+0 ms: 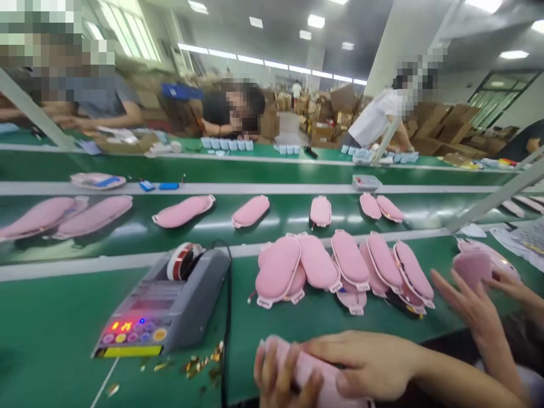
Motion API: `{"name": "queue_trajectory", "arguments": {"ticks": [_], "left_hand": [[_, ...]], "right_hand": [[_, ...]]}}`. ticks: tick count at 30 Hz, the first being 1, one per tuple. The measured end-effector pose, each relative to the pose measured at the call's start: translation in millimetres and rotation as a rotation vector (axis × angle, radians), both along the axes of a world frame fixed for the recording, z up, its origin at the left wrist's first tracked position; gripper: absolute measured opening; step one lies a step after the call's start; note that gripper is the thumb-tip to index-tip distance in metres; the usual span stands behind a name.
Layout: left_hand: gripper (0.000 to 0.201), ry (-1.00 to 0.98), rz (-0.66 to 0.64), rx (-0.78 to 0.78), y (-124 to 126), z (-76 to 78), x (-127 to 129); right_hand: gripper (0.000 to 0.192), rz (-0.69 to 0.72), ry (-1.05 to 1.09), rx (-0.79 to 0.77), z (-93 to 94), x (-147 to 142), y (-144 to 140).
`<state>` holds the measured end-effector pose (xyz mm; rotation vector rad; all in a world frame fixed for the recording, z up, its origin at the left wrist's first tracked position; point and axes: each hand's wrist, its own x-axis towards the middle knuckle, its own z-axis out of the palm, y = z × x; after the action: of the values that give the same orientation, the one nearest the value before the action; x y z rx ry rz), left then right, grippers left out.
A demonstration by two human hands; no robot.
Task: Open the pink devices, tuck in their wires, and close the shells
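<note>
Both my hands hold one pink padded mask [306, 368] at the near edge of the green table [59, 328]. My left hand [278, 377] grips its left end from below, fingers curled up around it. Over its top lies my right hand [365, 362], fingers pointing left. A pile of several more pink masks [340, 269] lies just beyond, overlapping in a row.
A grey tape dispenser [170, 306] with lit buttons and a tape roll [183, 260] stands to the left, gold scraps [199, 365] in front of it. A co-worker's hands [471, 303] at right hold a pink mask [471, 266]. Masks ride the conveyor [280, 218]. People work across it.
</note>
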<state>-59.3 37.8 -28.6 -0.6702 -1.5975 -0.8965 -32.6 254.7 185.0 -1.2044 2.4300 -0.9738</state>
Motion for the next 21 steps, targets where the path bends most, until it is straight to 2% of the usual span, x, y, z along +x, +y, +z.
{"name": "queue_trajectory", "arguments": {"ticks": [2,3,4,7,9,11,14,16,18,21], "left_hand": [[0.086,-0.095,-0.210,0.033,-7.2,5.9,14.1],[0.096,-0.250,-0.330,0.098,-10.6,9.8,20.7],[0.100,-0.442,-0.474,0.175,-12.7,13.1,27.0],[0.097,-1.074,-0.908,0.451,-8.9,15.9,43.3],[0.106,-1.309,-1.078,0.601,-3.3,12.4,51.5],[0.104,-1.389,-1.110,0.688,-2.5,7.5,56.4],[0.087,-1.399,-1.072,0.713,-13.7,1.3,59.7],[0.074,-1.357,-1.064,0.718,-25.3,-0.9,62.0],[0.063,-1.323,-1.051,0.715,-35.2,0.0,65.6],[0.062,-1.385,-0.994,0.702,-40.9,11.1,70.8]], "right_hand": [[0.081,0.142,-0.063,-0.170,-18.8,16.8,-7.0],[0.087,0.133,0.006,-0.226,-28.7,19.3,-9.3],[0.096,0.092,0.129,-0.241,-40.3,19.0,-11.4],[0.117,-0.082,0.506,-0.162,-82.3,12.7,-18.8],[0.109,-0.149,0.502,-0.167,-106.4,9.7,-22.4],[0.089,-0.173,0.362,-0.250,-119.3,7.0,-21.7],[0.070,-0.196,0.186,-0.392,-120.7,0.2,-13.0],[0.063,-0.262,0.226,-0.391,-117.7,-5.9,-6.4],[0.060,-0.358,0.361,-0.318,-116.5,-12.0,-2.5],[0.048,-0.413,0.550,-0.185,-120.4,-19.2,-2.3]]}}
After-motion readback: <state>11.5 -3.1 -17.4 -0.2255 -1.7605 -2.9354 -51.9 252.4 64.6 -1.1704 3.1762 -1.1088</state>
